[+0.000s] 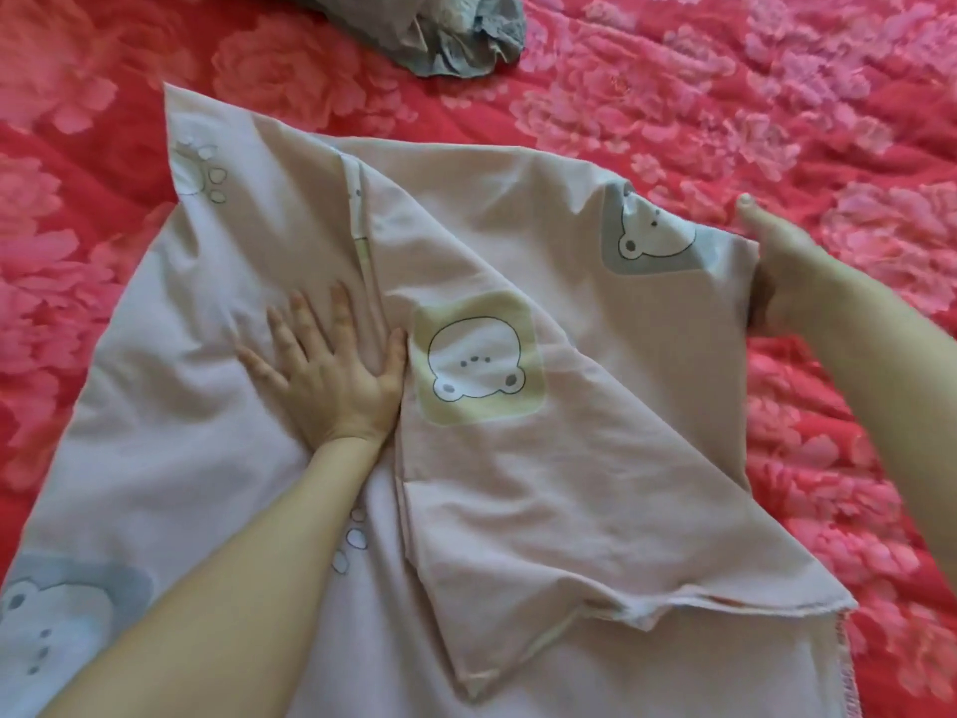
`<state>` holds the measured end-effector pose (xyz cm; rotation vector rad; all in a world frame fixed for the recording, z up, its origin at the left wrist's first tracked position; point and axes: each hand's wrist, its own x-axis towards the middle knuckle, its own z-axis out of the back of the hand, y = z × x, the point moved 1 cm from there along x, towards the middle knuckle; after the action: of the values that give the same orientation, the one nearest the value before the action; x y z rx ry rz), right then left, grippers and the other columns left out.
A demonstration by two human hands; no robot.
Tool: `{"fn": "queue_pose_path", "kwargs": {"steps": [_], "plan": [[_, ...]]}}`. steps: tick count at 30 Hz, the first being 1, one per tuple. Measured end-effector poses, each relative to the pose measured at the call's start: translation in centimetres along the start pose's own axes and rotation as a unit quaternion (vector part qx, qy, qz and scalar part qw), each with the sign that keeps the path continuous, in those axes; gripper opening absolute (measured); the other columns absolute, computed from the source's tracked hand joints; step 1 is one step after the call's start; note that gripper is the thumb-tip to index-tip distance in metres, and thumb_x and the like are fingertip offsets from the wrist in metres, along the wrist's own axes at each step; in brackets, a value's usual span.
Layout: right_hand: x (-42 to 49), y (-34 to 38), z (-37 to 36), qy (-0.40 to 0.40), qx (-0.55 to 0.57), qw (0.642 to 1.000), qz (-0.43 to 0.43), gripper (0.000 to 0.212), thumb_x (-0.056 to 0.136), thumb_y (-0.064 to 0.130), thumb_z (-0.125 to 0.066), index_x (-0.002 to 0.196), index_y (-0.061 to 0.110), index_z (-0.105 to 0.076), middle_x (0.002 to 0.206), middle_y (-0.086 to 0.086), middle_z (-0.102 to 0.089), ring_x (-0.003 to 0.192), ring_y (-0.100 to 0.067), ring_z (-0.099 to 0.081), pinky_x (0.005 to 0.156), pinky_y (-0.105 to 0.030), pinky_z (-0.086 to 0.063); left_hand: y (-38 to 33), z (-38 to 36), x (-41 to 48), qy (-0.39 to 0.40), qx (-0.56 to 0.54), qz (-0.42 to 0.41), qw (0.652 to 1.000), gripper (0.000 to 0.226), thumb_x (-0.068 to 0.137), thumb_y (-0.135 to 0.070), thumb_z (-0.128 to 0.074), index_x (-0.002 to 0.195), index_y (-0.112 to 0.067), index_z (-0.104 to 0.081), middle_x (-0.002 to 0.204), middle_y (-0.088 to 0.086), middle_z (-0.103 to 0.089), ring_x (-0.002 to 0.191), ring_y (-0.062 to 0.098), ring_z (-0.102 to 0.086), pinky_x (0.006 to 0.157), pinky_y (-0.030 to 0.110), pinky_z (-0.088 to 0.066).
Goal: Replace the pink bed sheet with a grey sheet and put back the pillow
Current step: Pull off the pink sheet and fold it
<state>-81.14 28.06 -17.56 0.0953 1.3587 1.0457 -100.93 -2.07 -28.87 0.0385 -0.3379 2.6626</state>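
A pale pink bear-print sheet [518, 458], soft, light and limp, is spread half-folded on a red floral bed cover [725, 95]. It is pressed flat by the left hand [331, 375], fingers spread. Its far corner is pinched by the right hand [777, 266]; hems are judged best to hold. A grey sheet [455, 33] lies bunched beyond.

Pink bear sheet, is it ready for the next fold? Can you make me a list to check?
1. Left hand flat on the pink sheet, pinning it: ok.
2. Right hand grips the sheet's edge: ok.
3. Folded flap smooth: not ok, wrinkled.
4. Edges lined up: not ok, lower corners skewed.
5. Grey sheet within reach: cannot tell.
6. Pillow nearby: cannot tell, not in view.
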Motion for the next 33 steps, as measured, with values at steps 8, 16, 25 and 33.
{"fn": "queue_pose_path", "kwargs": {"steps": [8,16,25,33], "plan": [[-5.5,3.1,-1.3,-0.051,-0.059,0.88,0.469,0.032,0.069,0.001,-0.054,0.073,0.029,-0.067,0.069,0.016,-0.063,0.068,-0.005,-0.052,0.06,-0.025,-0.046,-0.3,0.4,-0.1,0.021,0.011,0.016,1.0,0.073,0.086,-0.066,-0.025,0.145,-0.025,-0.035,0.15,0.019,-0.032,0.141,0.04,-0.022,0.108,0.067,-0.006],[-3.4,4.3,-2.8,-0.102,-0.185,0.871,0.444,0.014,0.077,0.017,-0.062,0.064,0.014,-0.058,0.057,0.003,-0.045,0.057,-0.01,-0.037,0.051,-0.029,-0.031,-0.3,0.1,-0.2,0.007,0.019,0.011,1.0,0.072,0.086,-0.065,-0.026,0.145,-0.024,-0.035,0.15,0.02,-0.032,0.14,0.04,-0.022,0.108,0.067,-0.005],[5.5,4.4,-1.1,-0.312,-0.393,0.835,0.225,0.034,0.096,0.021,-0.046,0.125,0.005,-0.05,0.127,-0.022,-0.055,0.116,-0.041,-0.05,0.092,-0.043,-0.04,-0.4,-0.1,-0.2,-0.028,0.033,0.001,0.999,0.069,0.086,-0.062,-0.03,0.141,-0.022,-0.042,0.148,0.021,-0.035,0.138,0.041,-0.027,0.108,0.066,-0.007],[7.4,6.0,-3.1,-0.188,-0.728,0.586,0.302,0.026,0.093,0.03,-0.048,0.115,0.022,-0.059,0.116,-0.003,-0.061,0.116,-0.028,-0.045,0.104,-0.042,-0.024,-0.2,-0.4,-0.2,-0.052,0.042,-0.007,0.998,0.068,0.087,-0.062,-0.03,0.143,-0.023,-0.039,0.148,0.02,-0.035,0.138,0.042,-0.028,0.108,0.066,-0.008]]}}
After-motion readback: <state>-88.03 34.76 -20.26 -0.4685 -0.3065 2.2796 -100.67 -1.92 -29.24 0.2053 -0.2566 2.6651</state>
